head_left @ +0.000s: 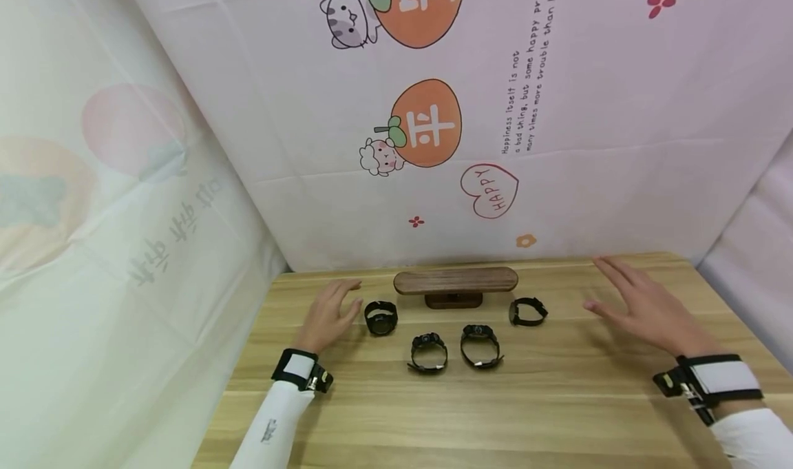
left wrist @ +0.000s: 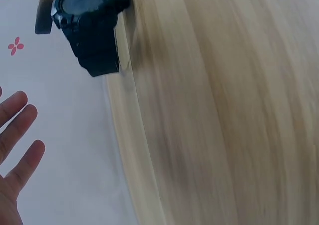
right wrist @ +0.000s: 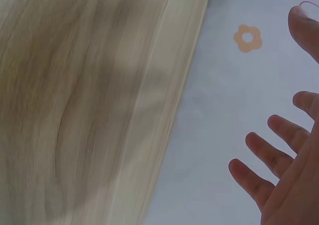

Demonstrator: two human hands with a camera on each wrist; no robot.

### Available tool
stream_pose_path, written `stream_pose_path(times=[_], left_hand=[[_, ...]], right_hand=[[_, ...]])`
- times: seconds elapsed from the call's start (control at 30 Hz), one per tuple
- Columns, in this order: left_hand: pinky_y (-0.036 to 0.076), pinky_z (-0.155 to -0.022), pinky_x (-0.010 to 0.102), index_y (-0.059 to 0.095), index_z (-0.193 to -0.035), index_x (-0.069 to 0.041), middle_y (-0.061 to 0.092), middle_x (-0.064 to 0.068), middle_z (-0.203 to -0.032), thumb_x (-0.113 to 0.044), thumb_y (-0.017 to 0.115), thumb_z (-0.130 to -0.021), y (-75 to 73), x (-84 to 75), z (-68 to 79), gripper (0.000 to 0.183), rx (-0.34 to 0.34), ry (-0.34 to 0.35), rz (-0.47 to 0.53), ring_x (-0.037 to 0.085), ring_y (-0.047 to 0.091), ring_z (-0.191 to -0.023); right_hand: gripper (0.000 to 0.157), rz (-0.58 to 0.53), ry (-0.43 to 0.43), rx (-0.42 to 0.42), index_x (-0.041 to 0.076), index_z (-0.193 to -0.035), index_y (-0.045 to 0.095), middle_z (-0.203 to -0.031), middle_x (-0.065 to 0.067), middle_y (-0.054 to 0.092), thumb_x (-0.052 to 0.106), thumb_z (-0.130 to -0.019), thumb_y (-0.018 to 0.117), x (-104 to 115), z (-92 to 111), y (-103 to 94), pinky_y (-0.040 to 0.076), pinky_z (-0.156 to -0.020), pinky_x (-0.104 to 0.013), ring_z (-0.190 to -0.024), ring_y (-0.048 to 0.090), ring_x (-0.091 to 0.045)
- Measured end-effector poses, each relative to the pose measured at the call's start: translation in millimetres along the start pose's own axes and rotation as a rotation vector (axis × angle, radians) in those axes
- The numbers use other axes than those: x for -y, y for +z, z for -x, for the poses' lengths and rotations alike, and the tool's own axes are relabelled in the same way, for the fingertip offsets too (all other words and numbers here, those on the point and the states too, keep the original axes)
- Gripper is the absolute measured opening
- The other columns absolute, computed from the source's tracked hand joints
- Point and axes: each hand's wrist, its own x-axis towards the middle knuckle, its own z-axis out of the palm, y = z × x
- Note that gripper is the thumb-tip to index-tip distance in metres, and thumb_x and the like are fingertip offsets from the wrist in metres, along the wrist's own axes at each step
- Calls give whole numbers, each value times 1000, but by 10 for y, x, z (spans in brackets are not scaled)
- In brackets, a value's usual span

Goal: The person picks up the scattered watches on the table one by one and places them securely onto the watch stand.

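Observation:
My left hand (head_left: 327,317) is at the left of the wooden table, fingers loosely extended and holding nothing. Just beyond its thumb stands a black wristwatch (head_left: 381,323), its strap in a loop; this dark watch (left wrist: 94,41) also fills the upper left of the left wrist view. On the right, my right hand (head_left: 650,310) has its fingers spread, with nothing in it. The nearest thing to it is another black watch (head_left: 515,313) lying on its side. Two more looped black watches, one left (head_left: 426,341) and one right (head_left: 478,332), are between the hands, nearer the front.
A dark wooden display stand (head_left: 455,280) with a long rounded bar on a short base is at the table's back edge. Behind it hangs a white printed cloth (head_left: 322,214), with more cloth (head_left: 155,331) along the left. Both wrists wear strapped cameras.

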Motion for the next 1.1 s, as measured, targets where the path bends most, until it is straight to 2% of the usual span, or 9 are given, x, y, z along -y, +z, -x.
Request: stream_pose_path(times=[0.13,0.4,0.73,0.93,1.1], left_hand=[[46,-99,40,57,-132,-8,62,5,-123,-28,61,-94,72,-42,-42,43,-11,-2,32,20,55,-113],[46,-99,39,54,-134,-9,60,2,-124,-27,61,-94,254,-168,-145,45,-8,-16,65,18,53,-114],[47,-97,43,55,-132,-7,60,5,-123,-20,69,-89,364,-276,-215,48,-13,-10,101,21,53,-114],[48,-97,43,55,-133,-6,58,4,-126,-24,66,-91,390,-336,-242,47,1,-48,150,19,53,-115],[48,-97,42,52,-136,-11,56,3,-127,-25,67,-91,428,-352,-267,50,15,-90,176,18,51,-117]], right_hand=[[90,-24,-1,2,24,-157,17,-155,-20,27,48,-86,68,80,-27,1,29,-98,-72,-133,28,-48],[88,-55,-1,10,25,-156,18,-154,-19,28,47,-87,67,214,-68,36,28,-98,-73,-131,32,-49],[85,-75,-6,19,25,-156,20,-154,-18,30,48,-88,65,329,-90,131,28,-98,-73,-131,32,-47],[82,-85,-7,25,22,-155,26,-150,-21,35,51,-88,65,370,-109,208,30,-98,-73,-130,33,-46],[82,-106,-17,15,20,-153,30,-151,-20,35,49,-87,67,408,-148,273,29,-100,-71,-132,33,-45]])
